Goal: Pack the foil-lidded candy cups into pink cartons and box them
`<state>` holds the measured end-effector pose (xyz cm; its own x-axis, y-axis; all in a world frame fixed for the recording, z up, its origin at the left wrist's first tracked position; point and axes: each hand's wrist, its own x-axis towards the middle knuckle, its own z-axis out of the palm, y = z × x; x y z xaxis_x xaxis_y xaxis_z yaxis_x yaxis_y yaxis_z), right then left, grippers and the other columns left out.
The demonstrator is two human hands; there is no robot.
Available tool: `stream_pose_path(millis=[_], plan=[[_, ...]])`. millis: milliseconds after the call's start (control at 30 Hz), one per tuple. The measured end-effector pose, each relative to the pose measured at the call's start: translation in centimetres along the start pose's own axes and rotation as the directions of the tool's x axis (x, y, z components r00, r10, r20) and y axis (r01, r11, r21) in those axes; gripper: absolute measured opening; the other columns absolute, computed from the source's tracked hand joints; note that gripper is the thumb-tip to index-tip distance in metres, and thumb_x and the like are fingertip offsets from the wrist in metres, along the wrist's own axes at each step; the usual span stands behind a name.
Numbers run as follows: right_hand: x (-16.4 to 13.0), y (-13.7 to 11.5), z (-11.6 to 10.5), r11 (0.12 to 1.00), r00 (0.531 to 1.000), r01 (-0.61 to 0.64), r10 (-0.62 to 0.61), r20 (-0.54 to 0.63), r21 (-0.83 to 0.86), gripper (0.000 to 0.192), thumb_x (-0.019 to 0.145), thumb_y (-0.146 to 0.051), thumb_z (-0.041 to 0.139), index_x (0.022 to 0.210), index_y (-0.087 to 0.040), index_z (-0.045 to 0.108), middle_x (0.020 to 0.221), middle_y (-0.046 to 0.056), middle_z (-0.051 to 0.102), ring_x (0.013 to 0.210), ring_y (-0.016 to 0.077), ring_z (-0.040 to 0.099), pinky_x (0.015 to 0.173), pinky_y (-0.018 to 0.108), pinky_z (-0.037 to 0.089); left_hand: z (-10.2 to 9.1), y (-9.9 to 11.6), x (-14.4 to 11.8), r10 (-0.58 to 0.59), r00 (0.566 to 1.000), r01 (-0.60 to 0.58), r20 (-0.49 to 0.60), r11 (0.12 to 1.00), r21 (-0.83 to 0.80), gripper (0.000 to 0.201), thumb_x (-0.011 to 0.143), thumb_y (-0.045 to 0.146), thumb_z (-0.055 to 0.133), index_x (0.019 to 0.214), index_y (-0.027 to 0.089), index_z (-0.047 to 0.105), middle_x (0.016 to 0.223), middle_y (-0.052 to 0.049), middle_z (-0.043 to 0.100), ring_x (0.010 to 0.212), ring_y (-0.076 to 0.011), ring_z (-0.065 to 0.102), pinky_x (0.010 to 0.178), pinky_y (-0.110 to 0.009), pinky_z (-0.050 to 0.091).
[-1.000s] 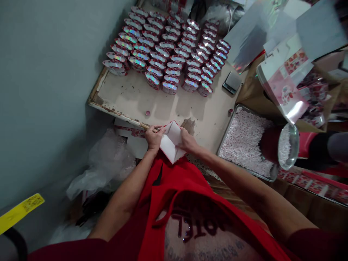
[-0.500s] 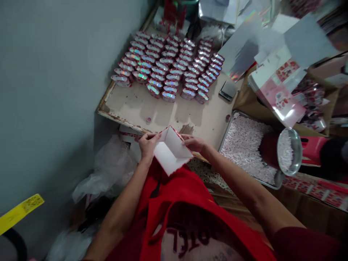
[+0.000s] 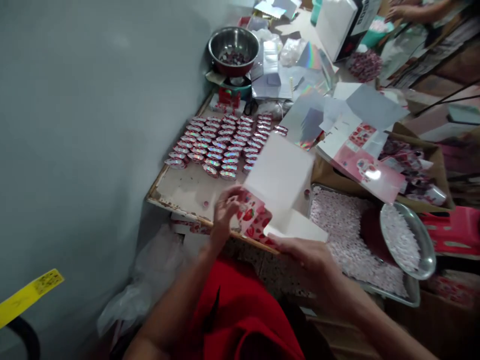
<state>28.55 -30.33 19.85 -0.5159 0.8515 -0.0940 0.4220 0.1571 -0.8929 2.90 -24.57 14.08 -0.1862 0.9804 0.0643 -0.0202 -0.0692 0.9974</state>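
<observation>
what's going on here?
A person holds an open strawberry-print carton over the table's front edge, left hand at its printed side, right hand at its near edge, white flaps spread. Rows of shiny-topped packs stand beyond. To the right are a tray of pale bits and a metal bowl of similar bits. Another person's hand shows at top right.

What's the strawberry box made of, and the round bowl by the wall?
The box is likely thin card: matte white on one side, printed on the other, with straight folds. The bowl is probably metal: its inside looks silvery and shiny.
</observation>
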Motion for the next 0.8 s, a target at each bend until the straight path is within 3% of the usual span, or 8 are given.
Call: stream_pose_path(millis=[133,233,300,433,533,600,667,800], plan=[[2.7,12.2,5.7,0.928,0.999,-0.017,0.002,-0.042,-0.373,0.057,0.099,-0.014,0.044,0.144,-0.04,0.068,0.137,0.007,0.074,0.134,0.0314,0.067,0.106,0.054,0.061,5.6,-10.2,4.8,-0.125,0.954,0.105,0.273,0.991,0.087,0.069,0.082,0.049,0.081,0.142,0.021,0.062,0.143,-0.016,0.06,0.134,-0.0325,0.059,0.121,-0.049,0.045],[5.4,20.0,8.9,0.845,0.994,-0.106,0.071,-0.087,-0.525,0.061,0.095,-0.009,0.041,0.139,-0.039,0.071,0.131,0.009,0.077,0.131,0.0337,0.068,0.106,0.059,0.06,8.9,-17.4,4.7,-0.203,0.886,0.143,0.416,0.975,0.171,0.056,0.074,0.03,0.084,0.128,0.023,0.071,0.156,-0.016,0.048,0.148,-0.0357,0.048,0.128,-0.053,0.036],[5.4,22.2,9.9,0.8,0.987,-0.15,0.091,-0.129,-0.581,0.063,0.09,-0.006,0.045,0.137,-0.039,0.072,0.129,0.012,0.077,0.133,0.0365,0.067,0.108,0.063,0.058,8.9,-19.9,3.5,-0.181,0.844,0.081,0.504,0.974,0.212,0.054,0.072,0.023,0.082,0.125,0.021,0.073,0.164,-0.017,0.04,0.156,-0.0361,0.039,0.13,-0.052,0.033],[2.5,18.8,10.5,0.752,0.97,-0.226,0.119,-0.21,-0.619,0.07,0.089,-0.006,0.049,0.152,-0.034,0.058,0.128,0.015,0.075,0.128,0.0376,0.067,0.104,0.06,0.06,2.0,-18.5,4.0,-0.066,0.784,-0.119,0.617,0.96,0.254,0.068,0.081,0.032,0.08,0.146,0.024,0.062,0.165,-0.017,0.045,0.153,-0.0316,0.047,0.126,-0.049,0.041],[4.7,13.8,10.9,0.798,0.981,-0.186,0.115,-0.157,-0.574,0.061,0.097,-0.015,0.049,0.155,-0.034,0.052,0.123,0.013,0.075,0.116,0.0334,0.071,0.095,0.051,0.063,-7.0,-16.1,10.0,-0.025,0.844,-0.328,0.535,0.767,0.552,0.063,0.091,0.02,0.066,0.153,0.022,0.055,0.158,-0.016,0.055,0.157,-0.0298,0.042,0.13,-0.053,0.034],[10.7,11.9,11.3,0.853,0.984,-0.148,0.077,-0.159,-0.5,0.059,0.098,-0.02,0.052,0.157,-0.03,0.048,0.14,0.015,0.068,0.129,0.0326,0.065,0.106,0.053,0.058,-12.3,-15.7,15.3,-0.042,0.9,-0.353,0.433,0.513,0.783,0.077,0.088,0.014,0.068,0.161,0.014,0.044,0.164,-0.023,0.046,0.163,-0.036,0.027,0.132,-0.064,0.02],[19.0,11.7,11.7,0.884,0.966,-0.142,0.024,-0.259,-0.445,0.068,0.096,-0.026,0.058,0.161,-0.019,0.038,0.16,0.022,0.047,0.152,0.0365,0.044,0.119,0.059,0.047,-15.8,-16.4,19.9,-0.094,0.866,-0.431,0.491,0.356,0.829,0.079,0.089,0.014,0.066,0.163,0.008,0.038,0.169,-0.028,0.037,0.165,-0.0387,0.019,0.131,-0.069,0.01],[32.2,14.3,13.4,0.884,0.968,-0.147,0.036,-0.25,-0.444,0.079,0.089,-0.018,0.06,0.163,-0.014,0.033,0.166,0.021,0.038,0.161,0.0337,0.028,0.129,0.057,0.033,-17.7,-19.4,22.6,-0.101,0.8,-0.538,0.591,0.316,0.782,0.063,0.098,0.006,0.035,0.161,0.007,0.041,0.171,-0.025,0.033,0.165,-0.0323,0.02,0.132,-0.068,0.008]])
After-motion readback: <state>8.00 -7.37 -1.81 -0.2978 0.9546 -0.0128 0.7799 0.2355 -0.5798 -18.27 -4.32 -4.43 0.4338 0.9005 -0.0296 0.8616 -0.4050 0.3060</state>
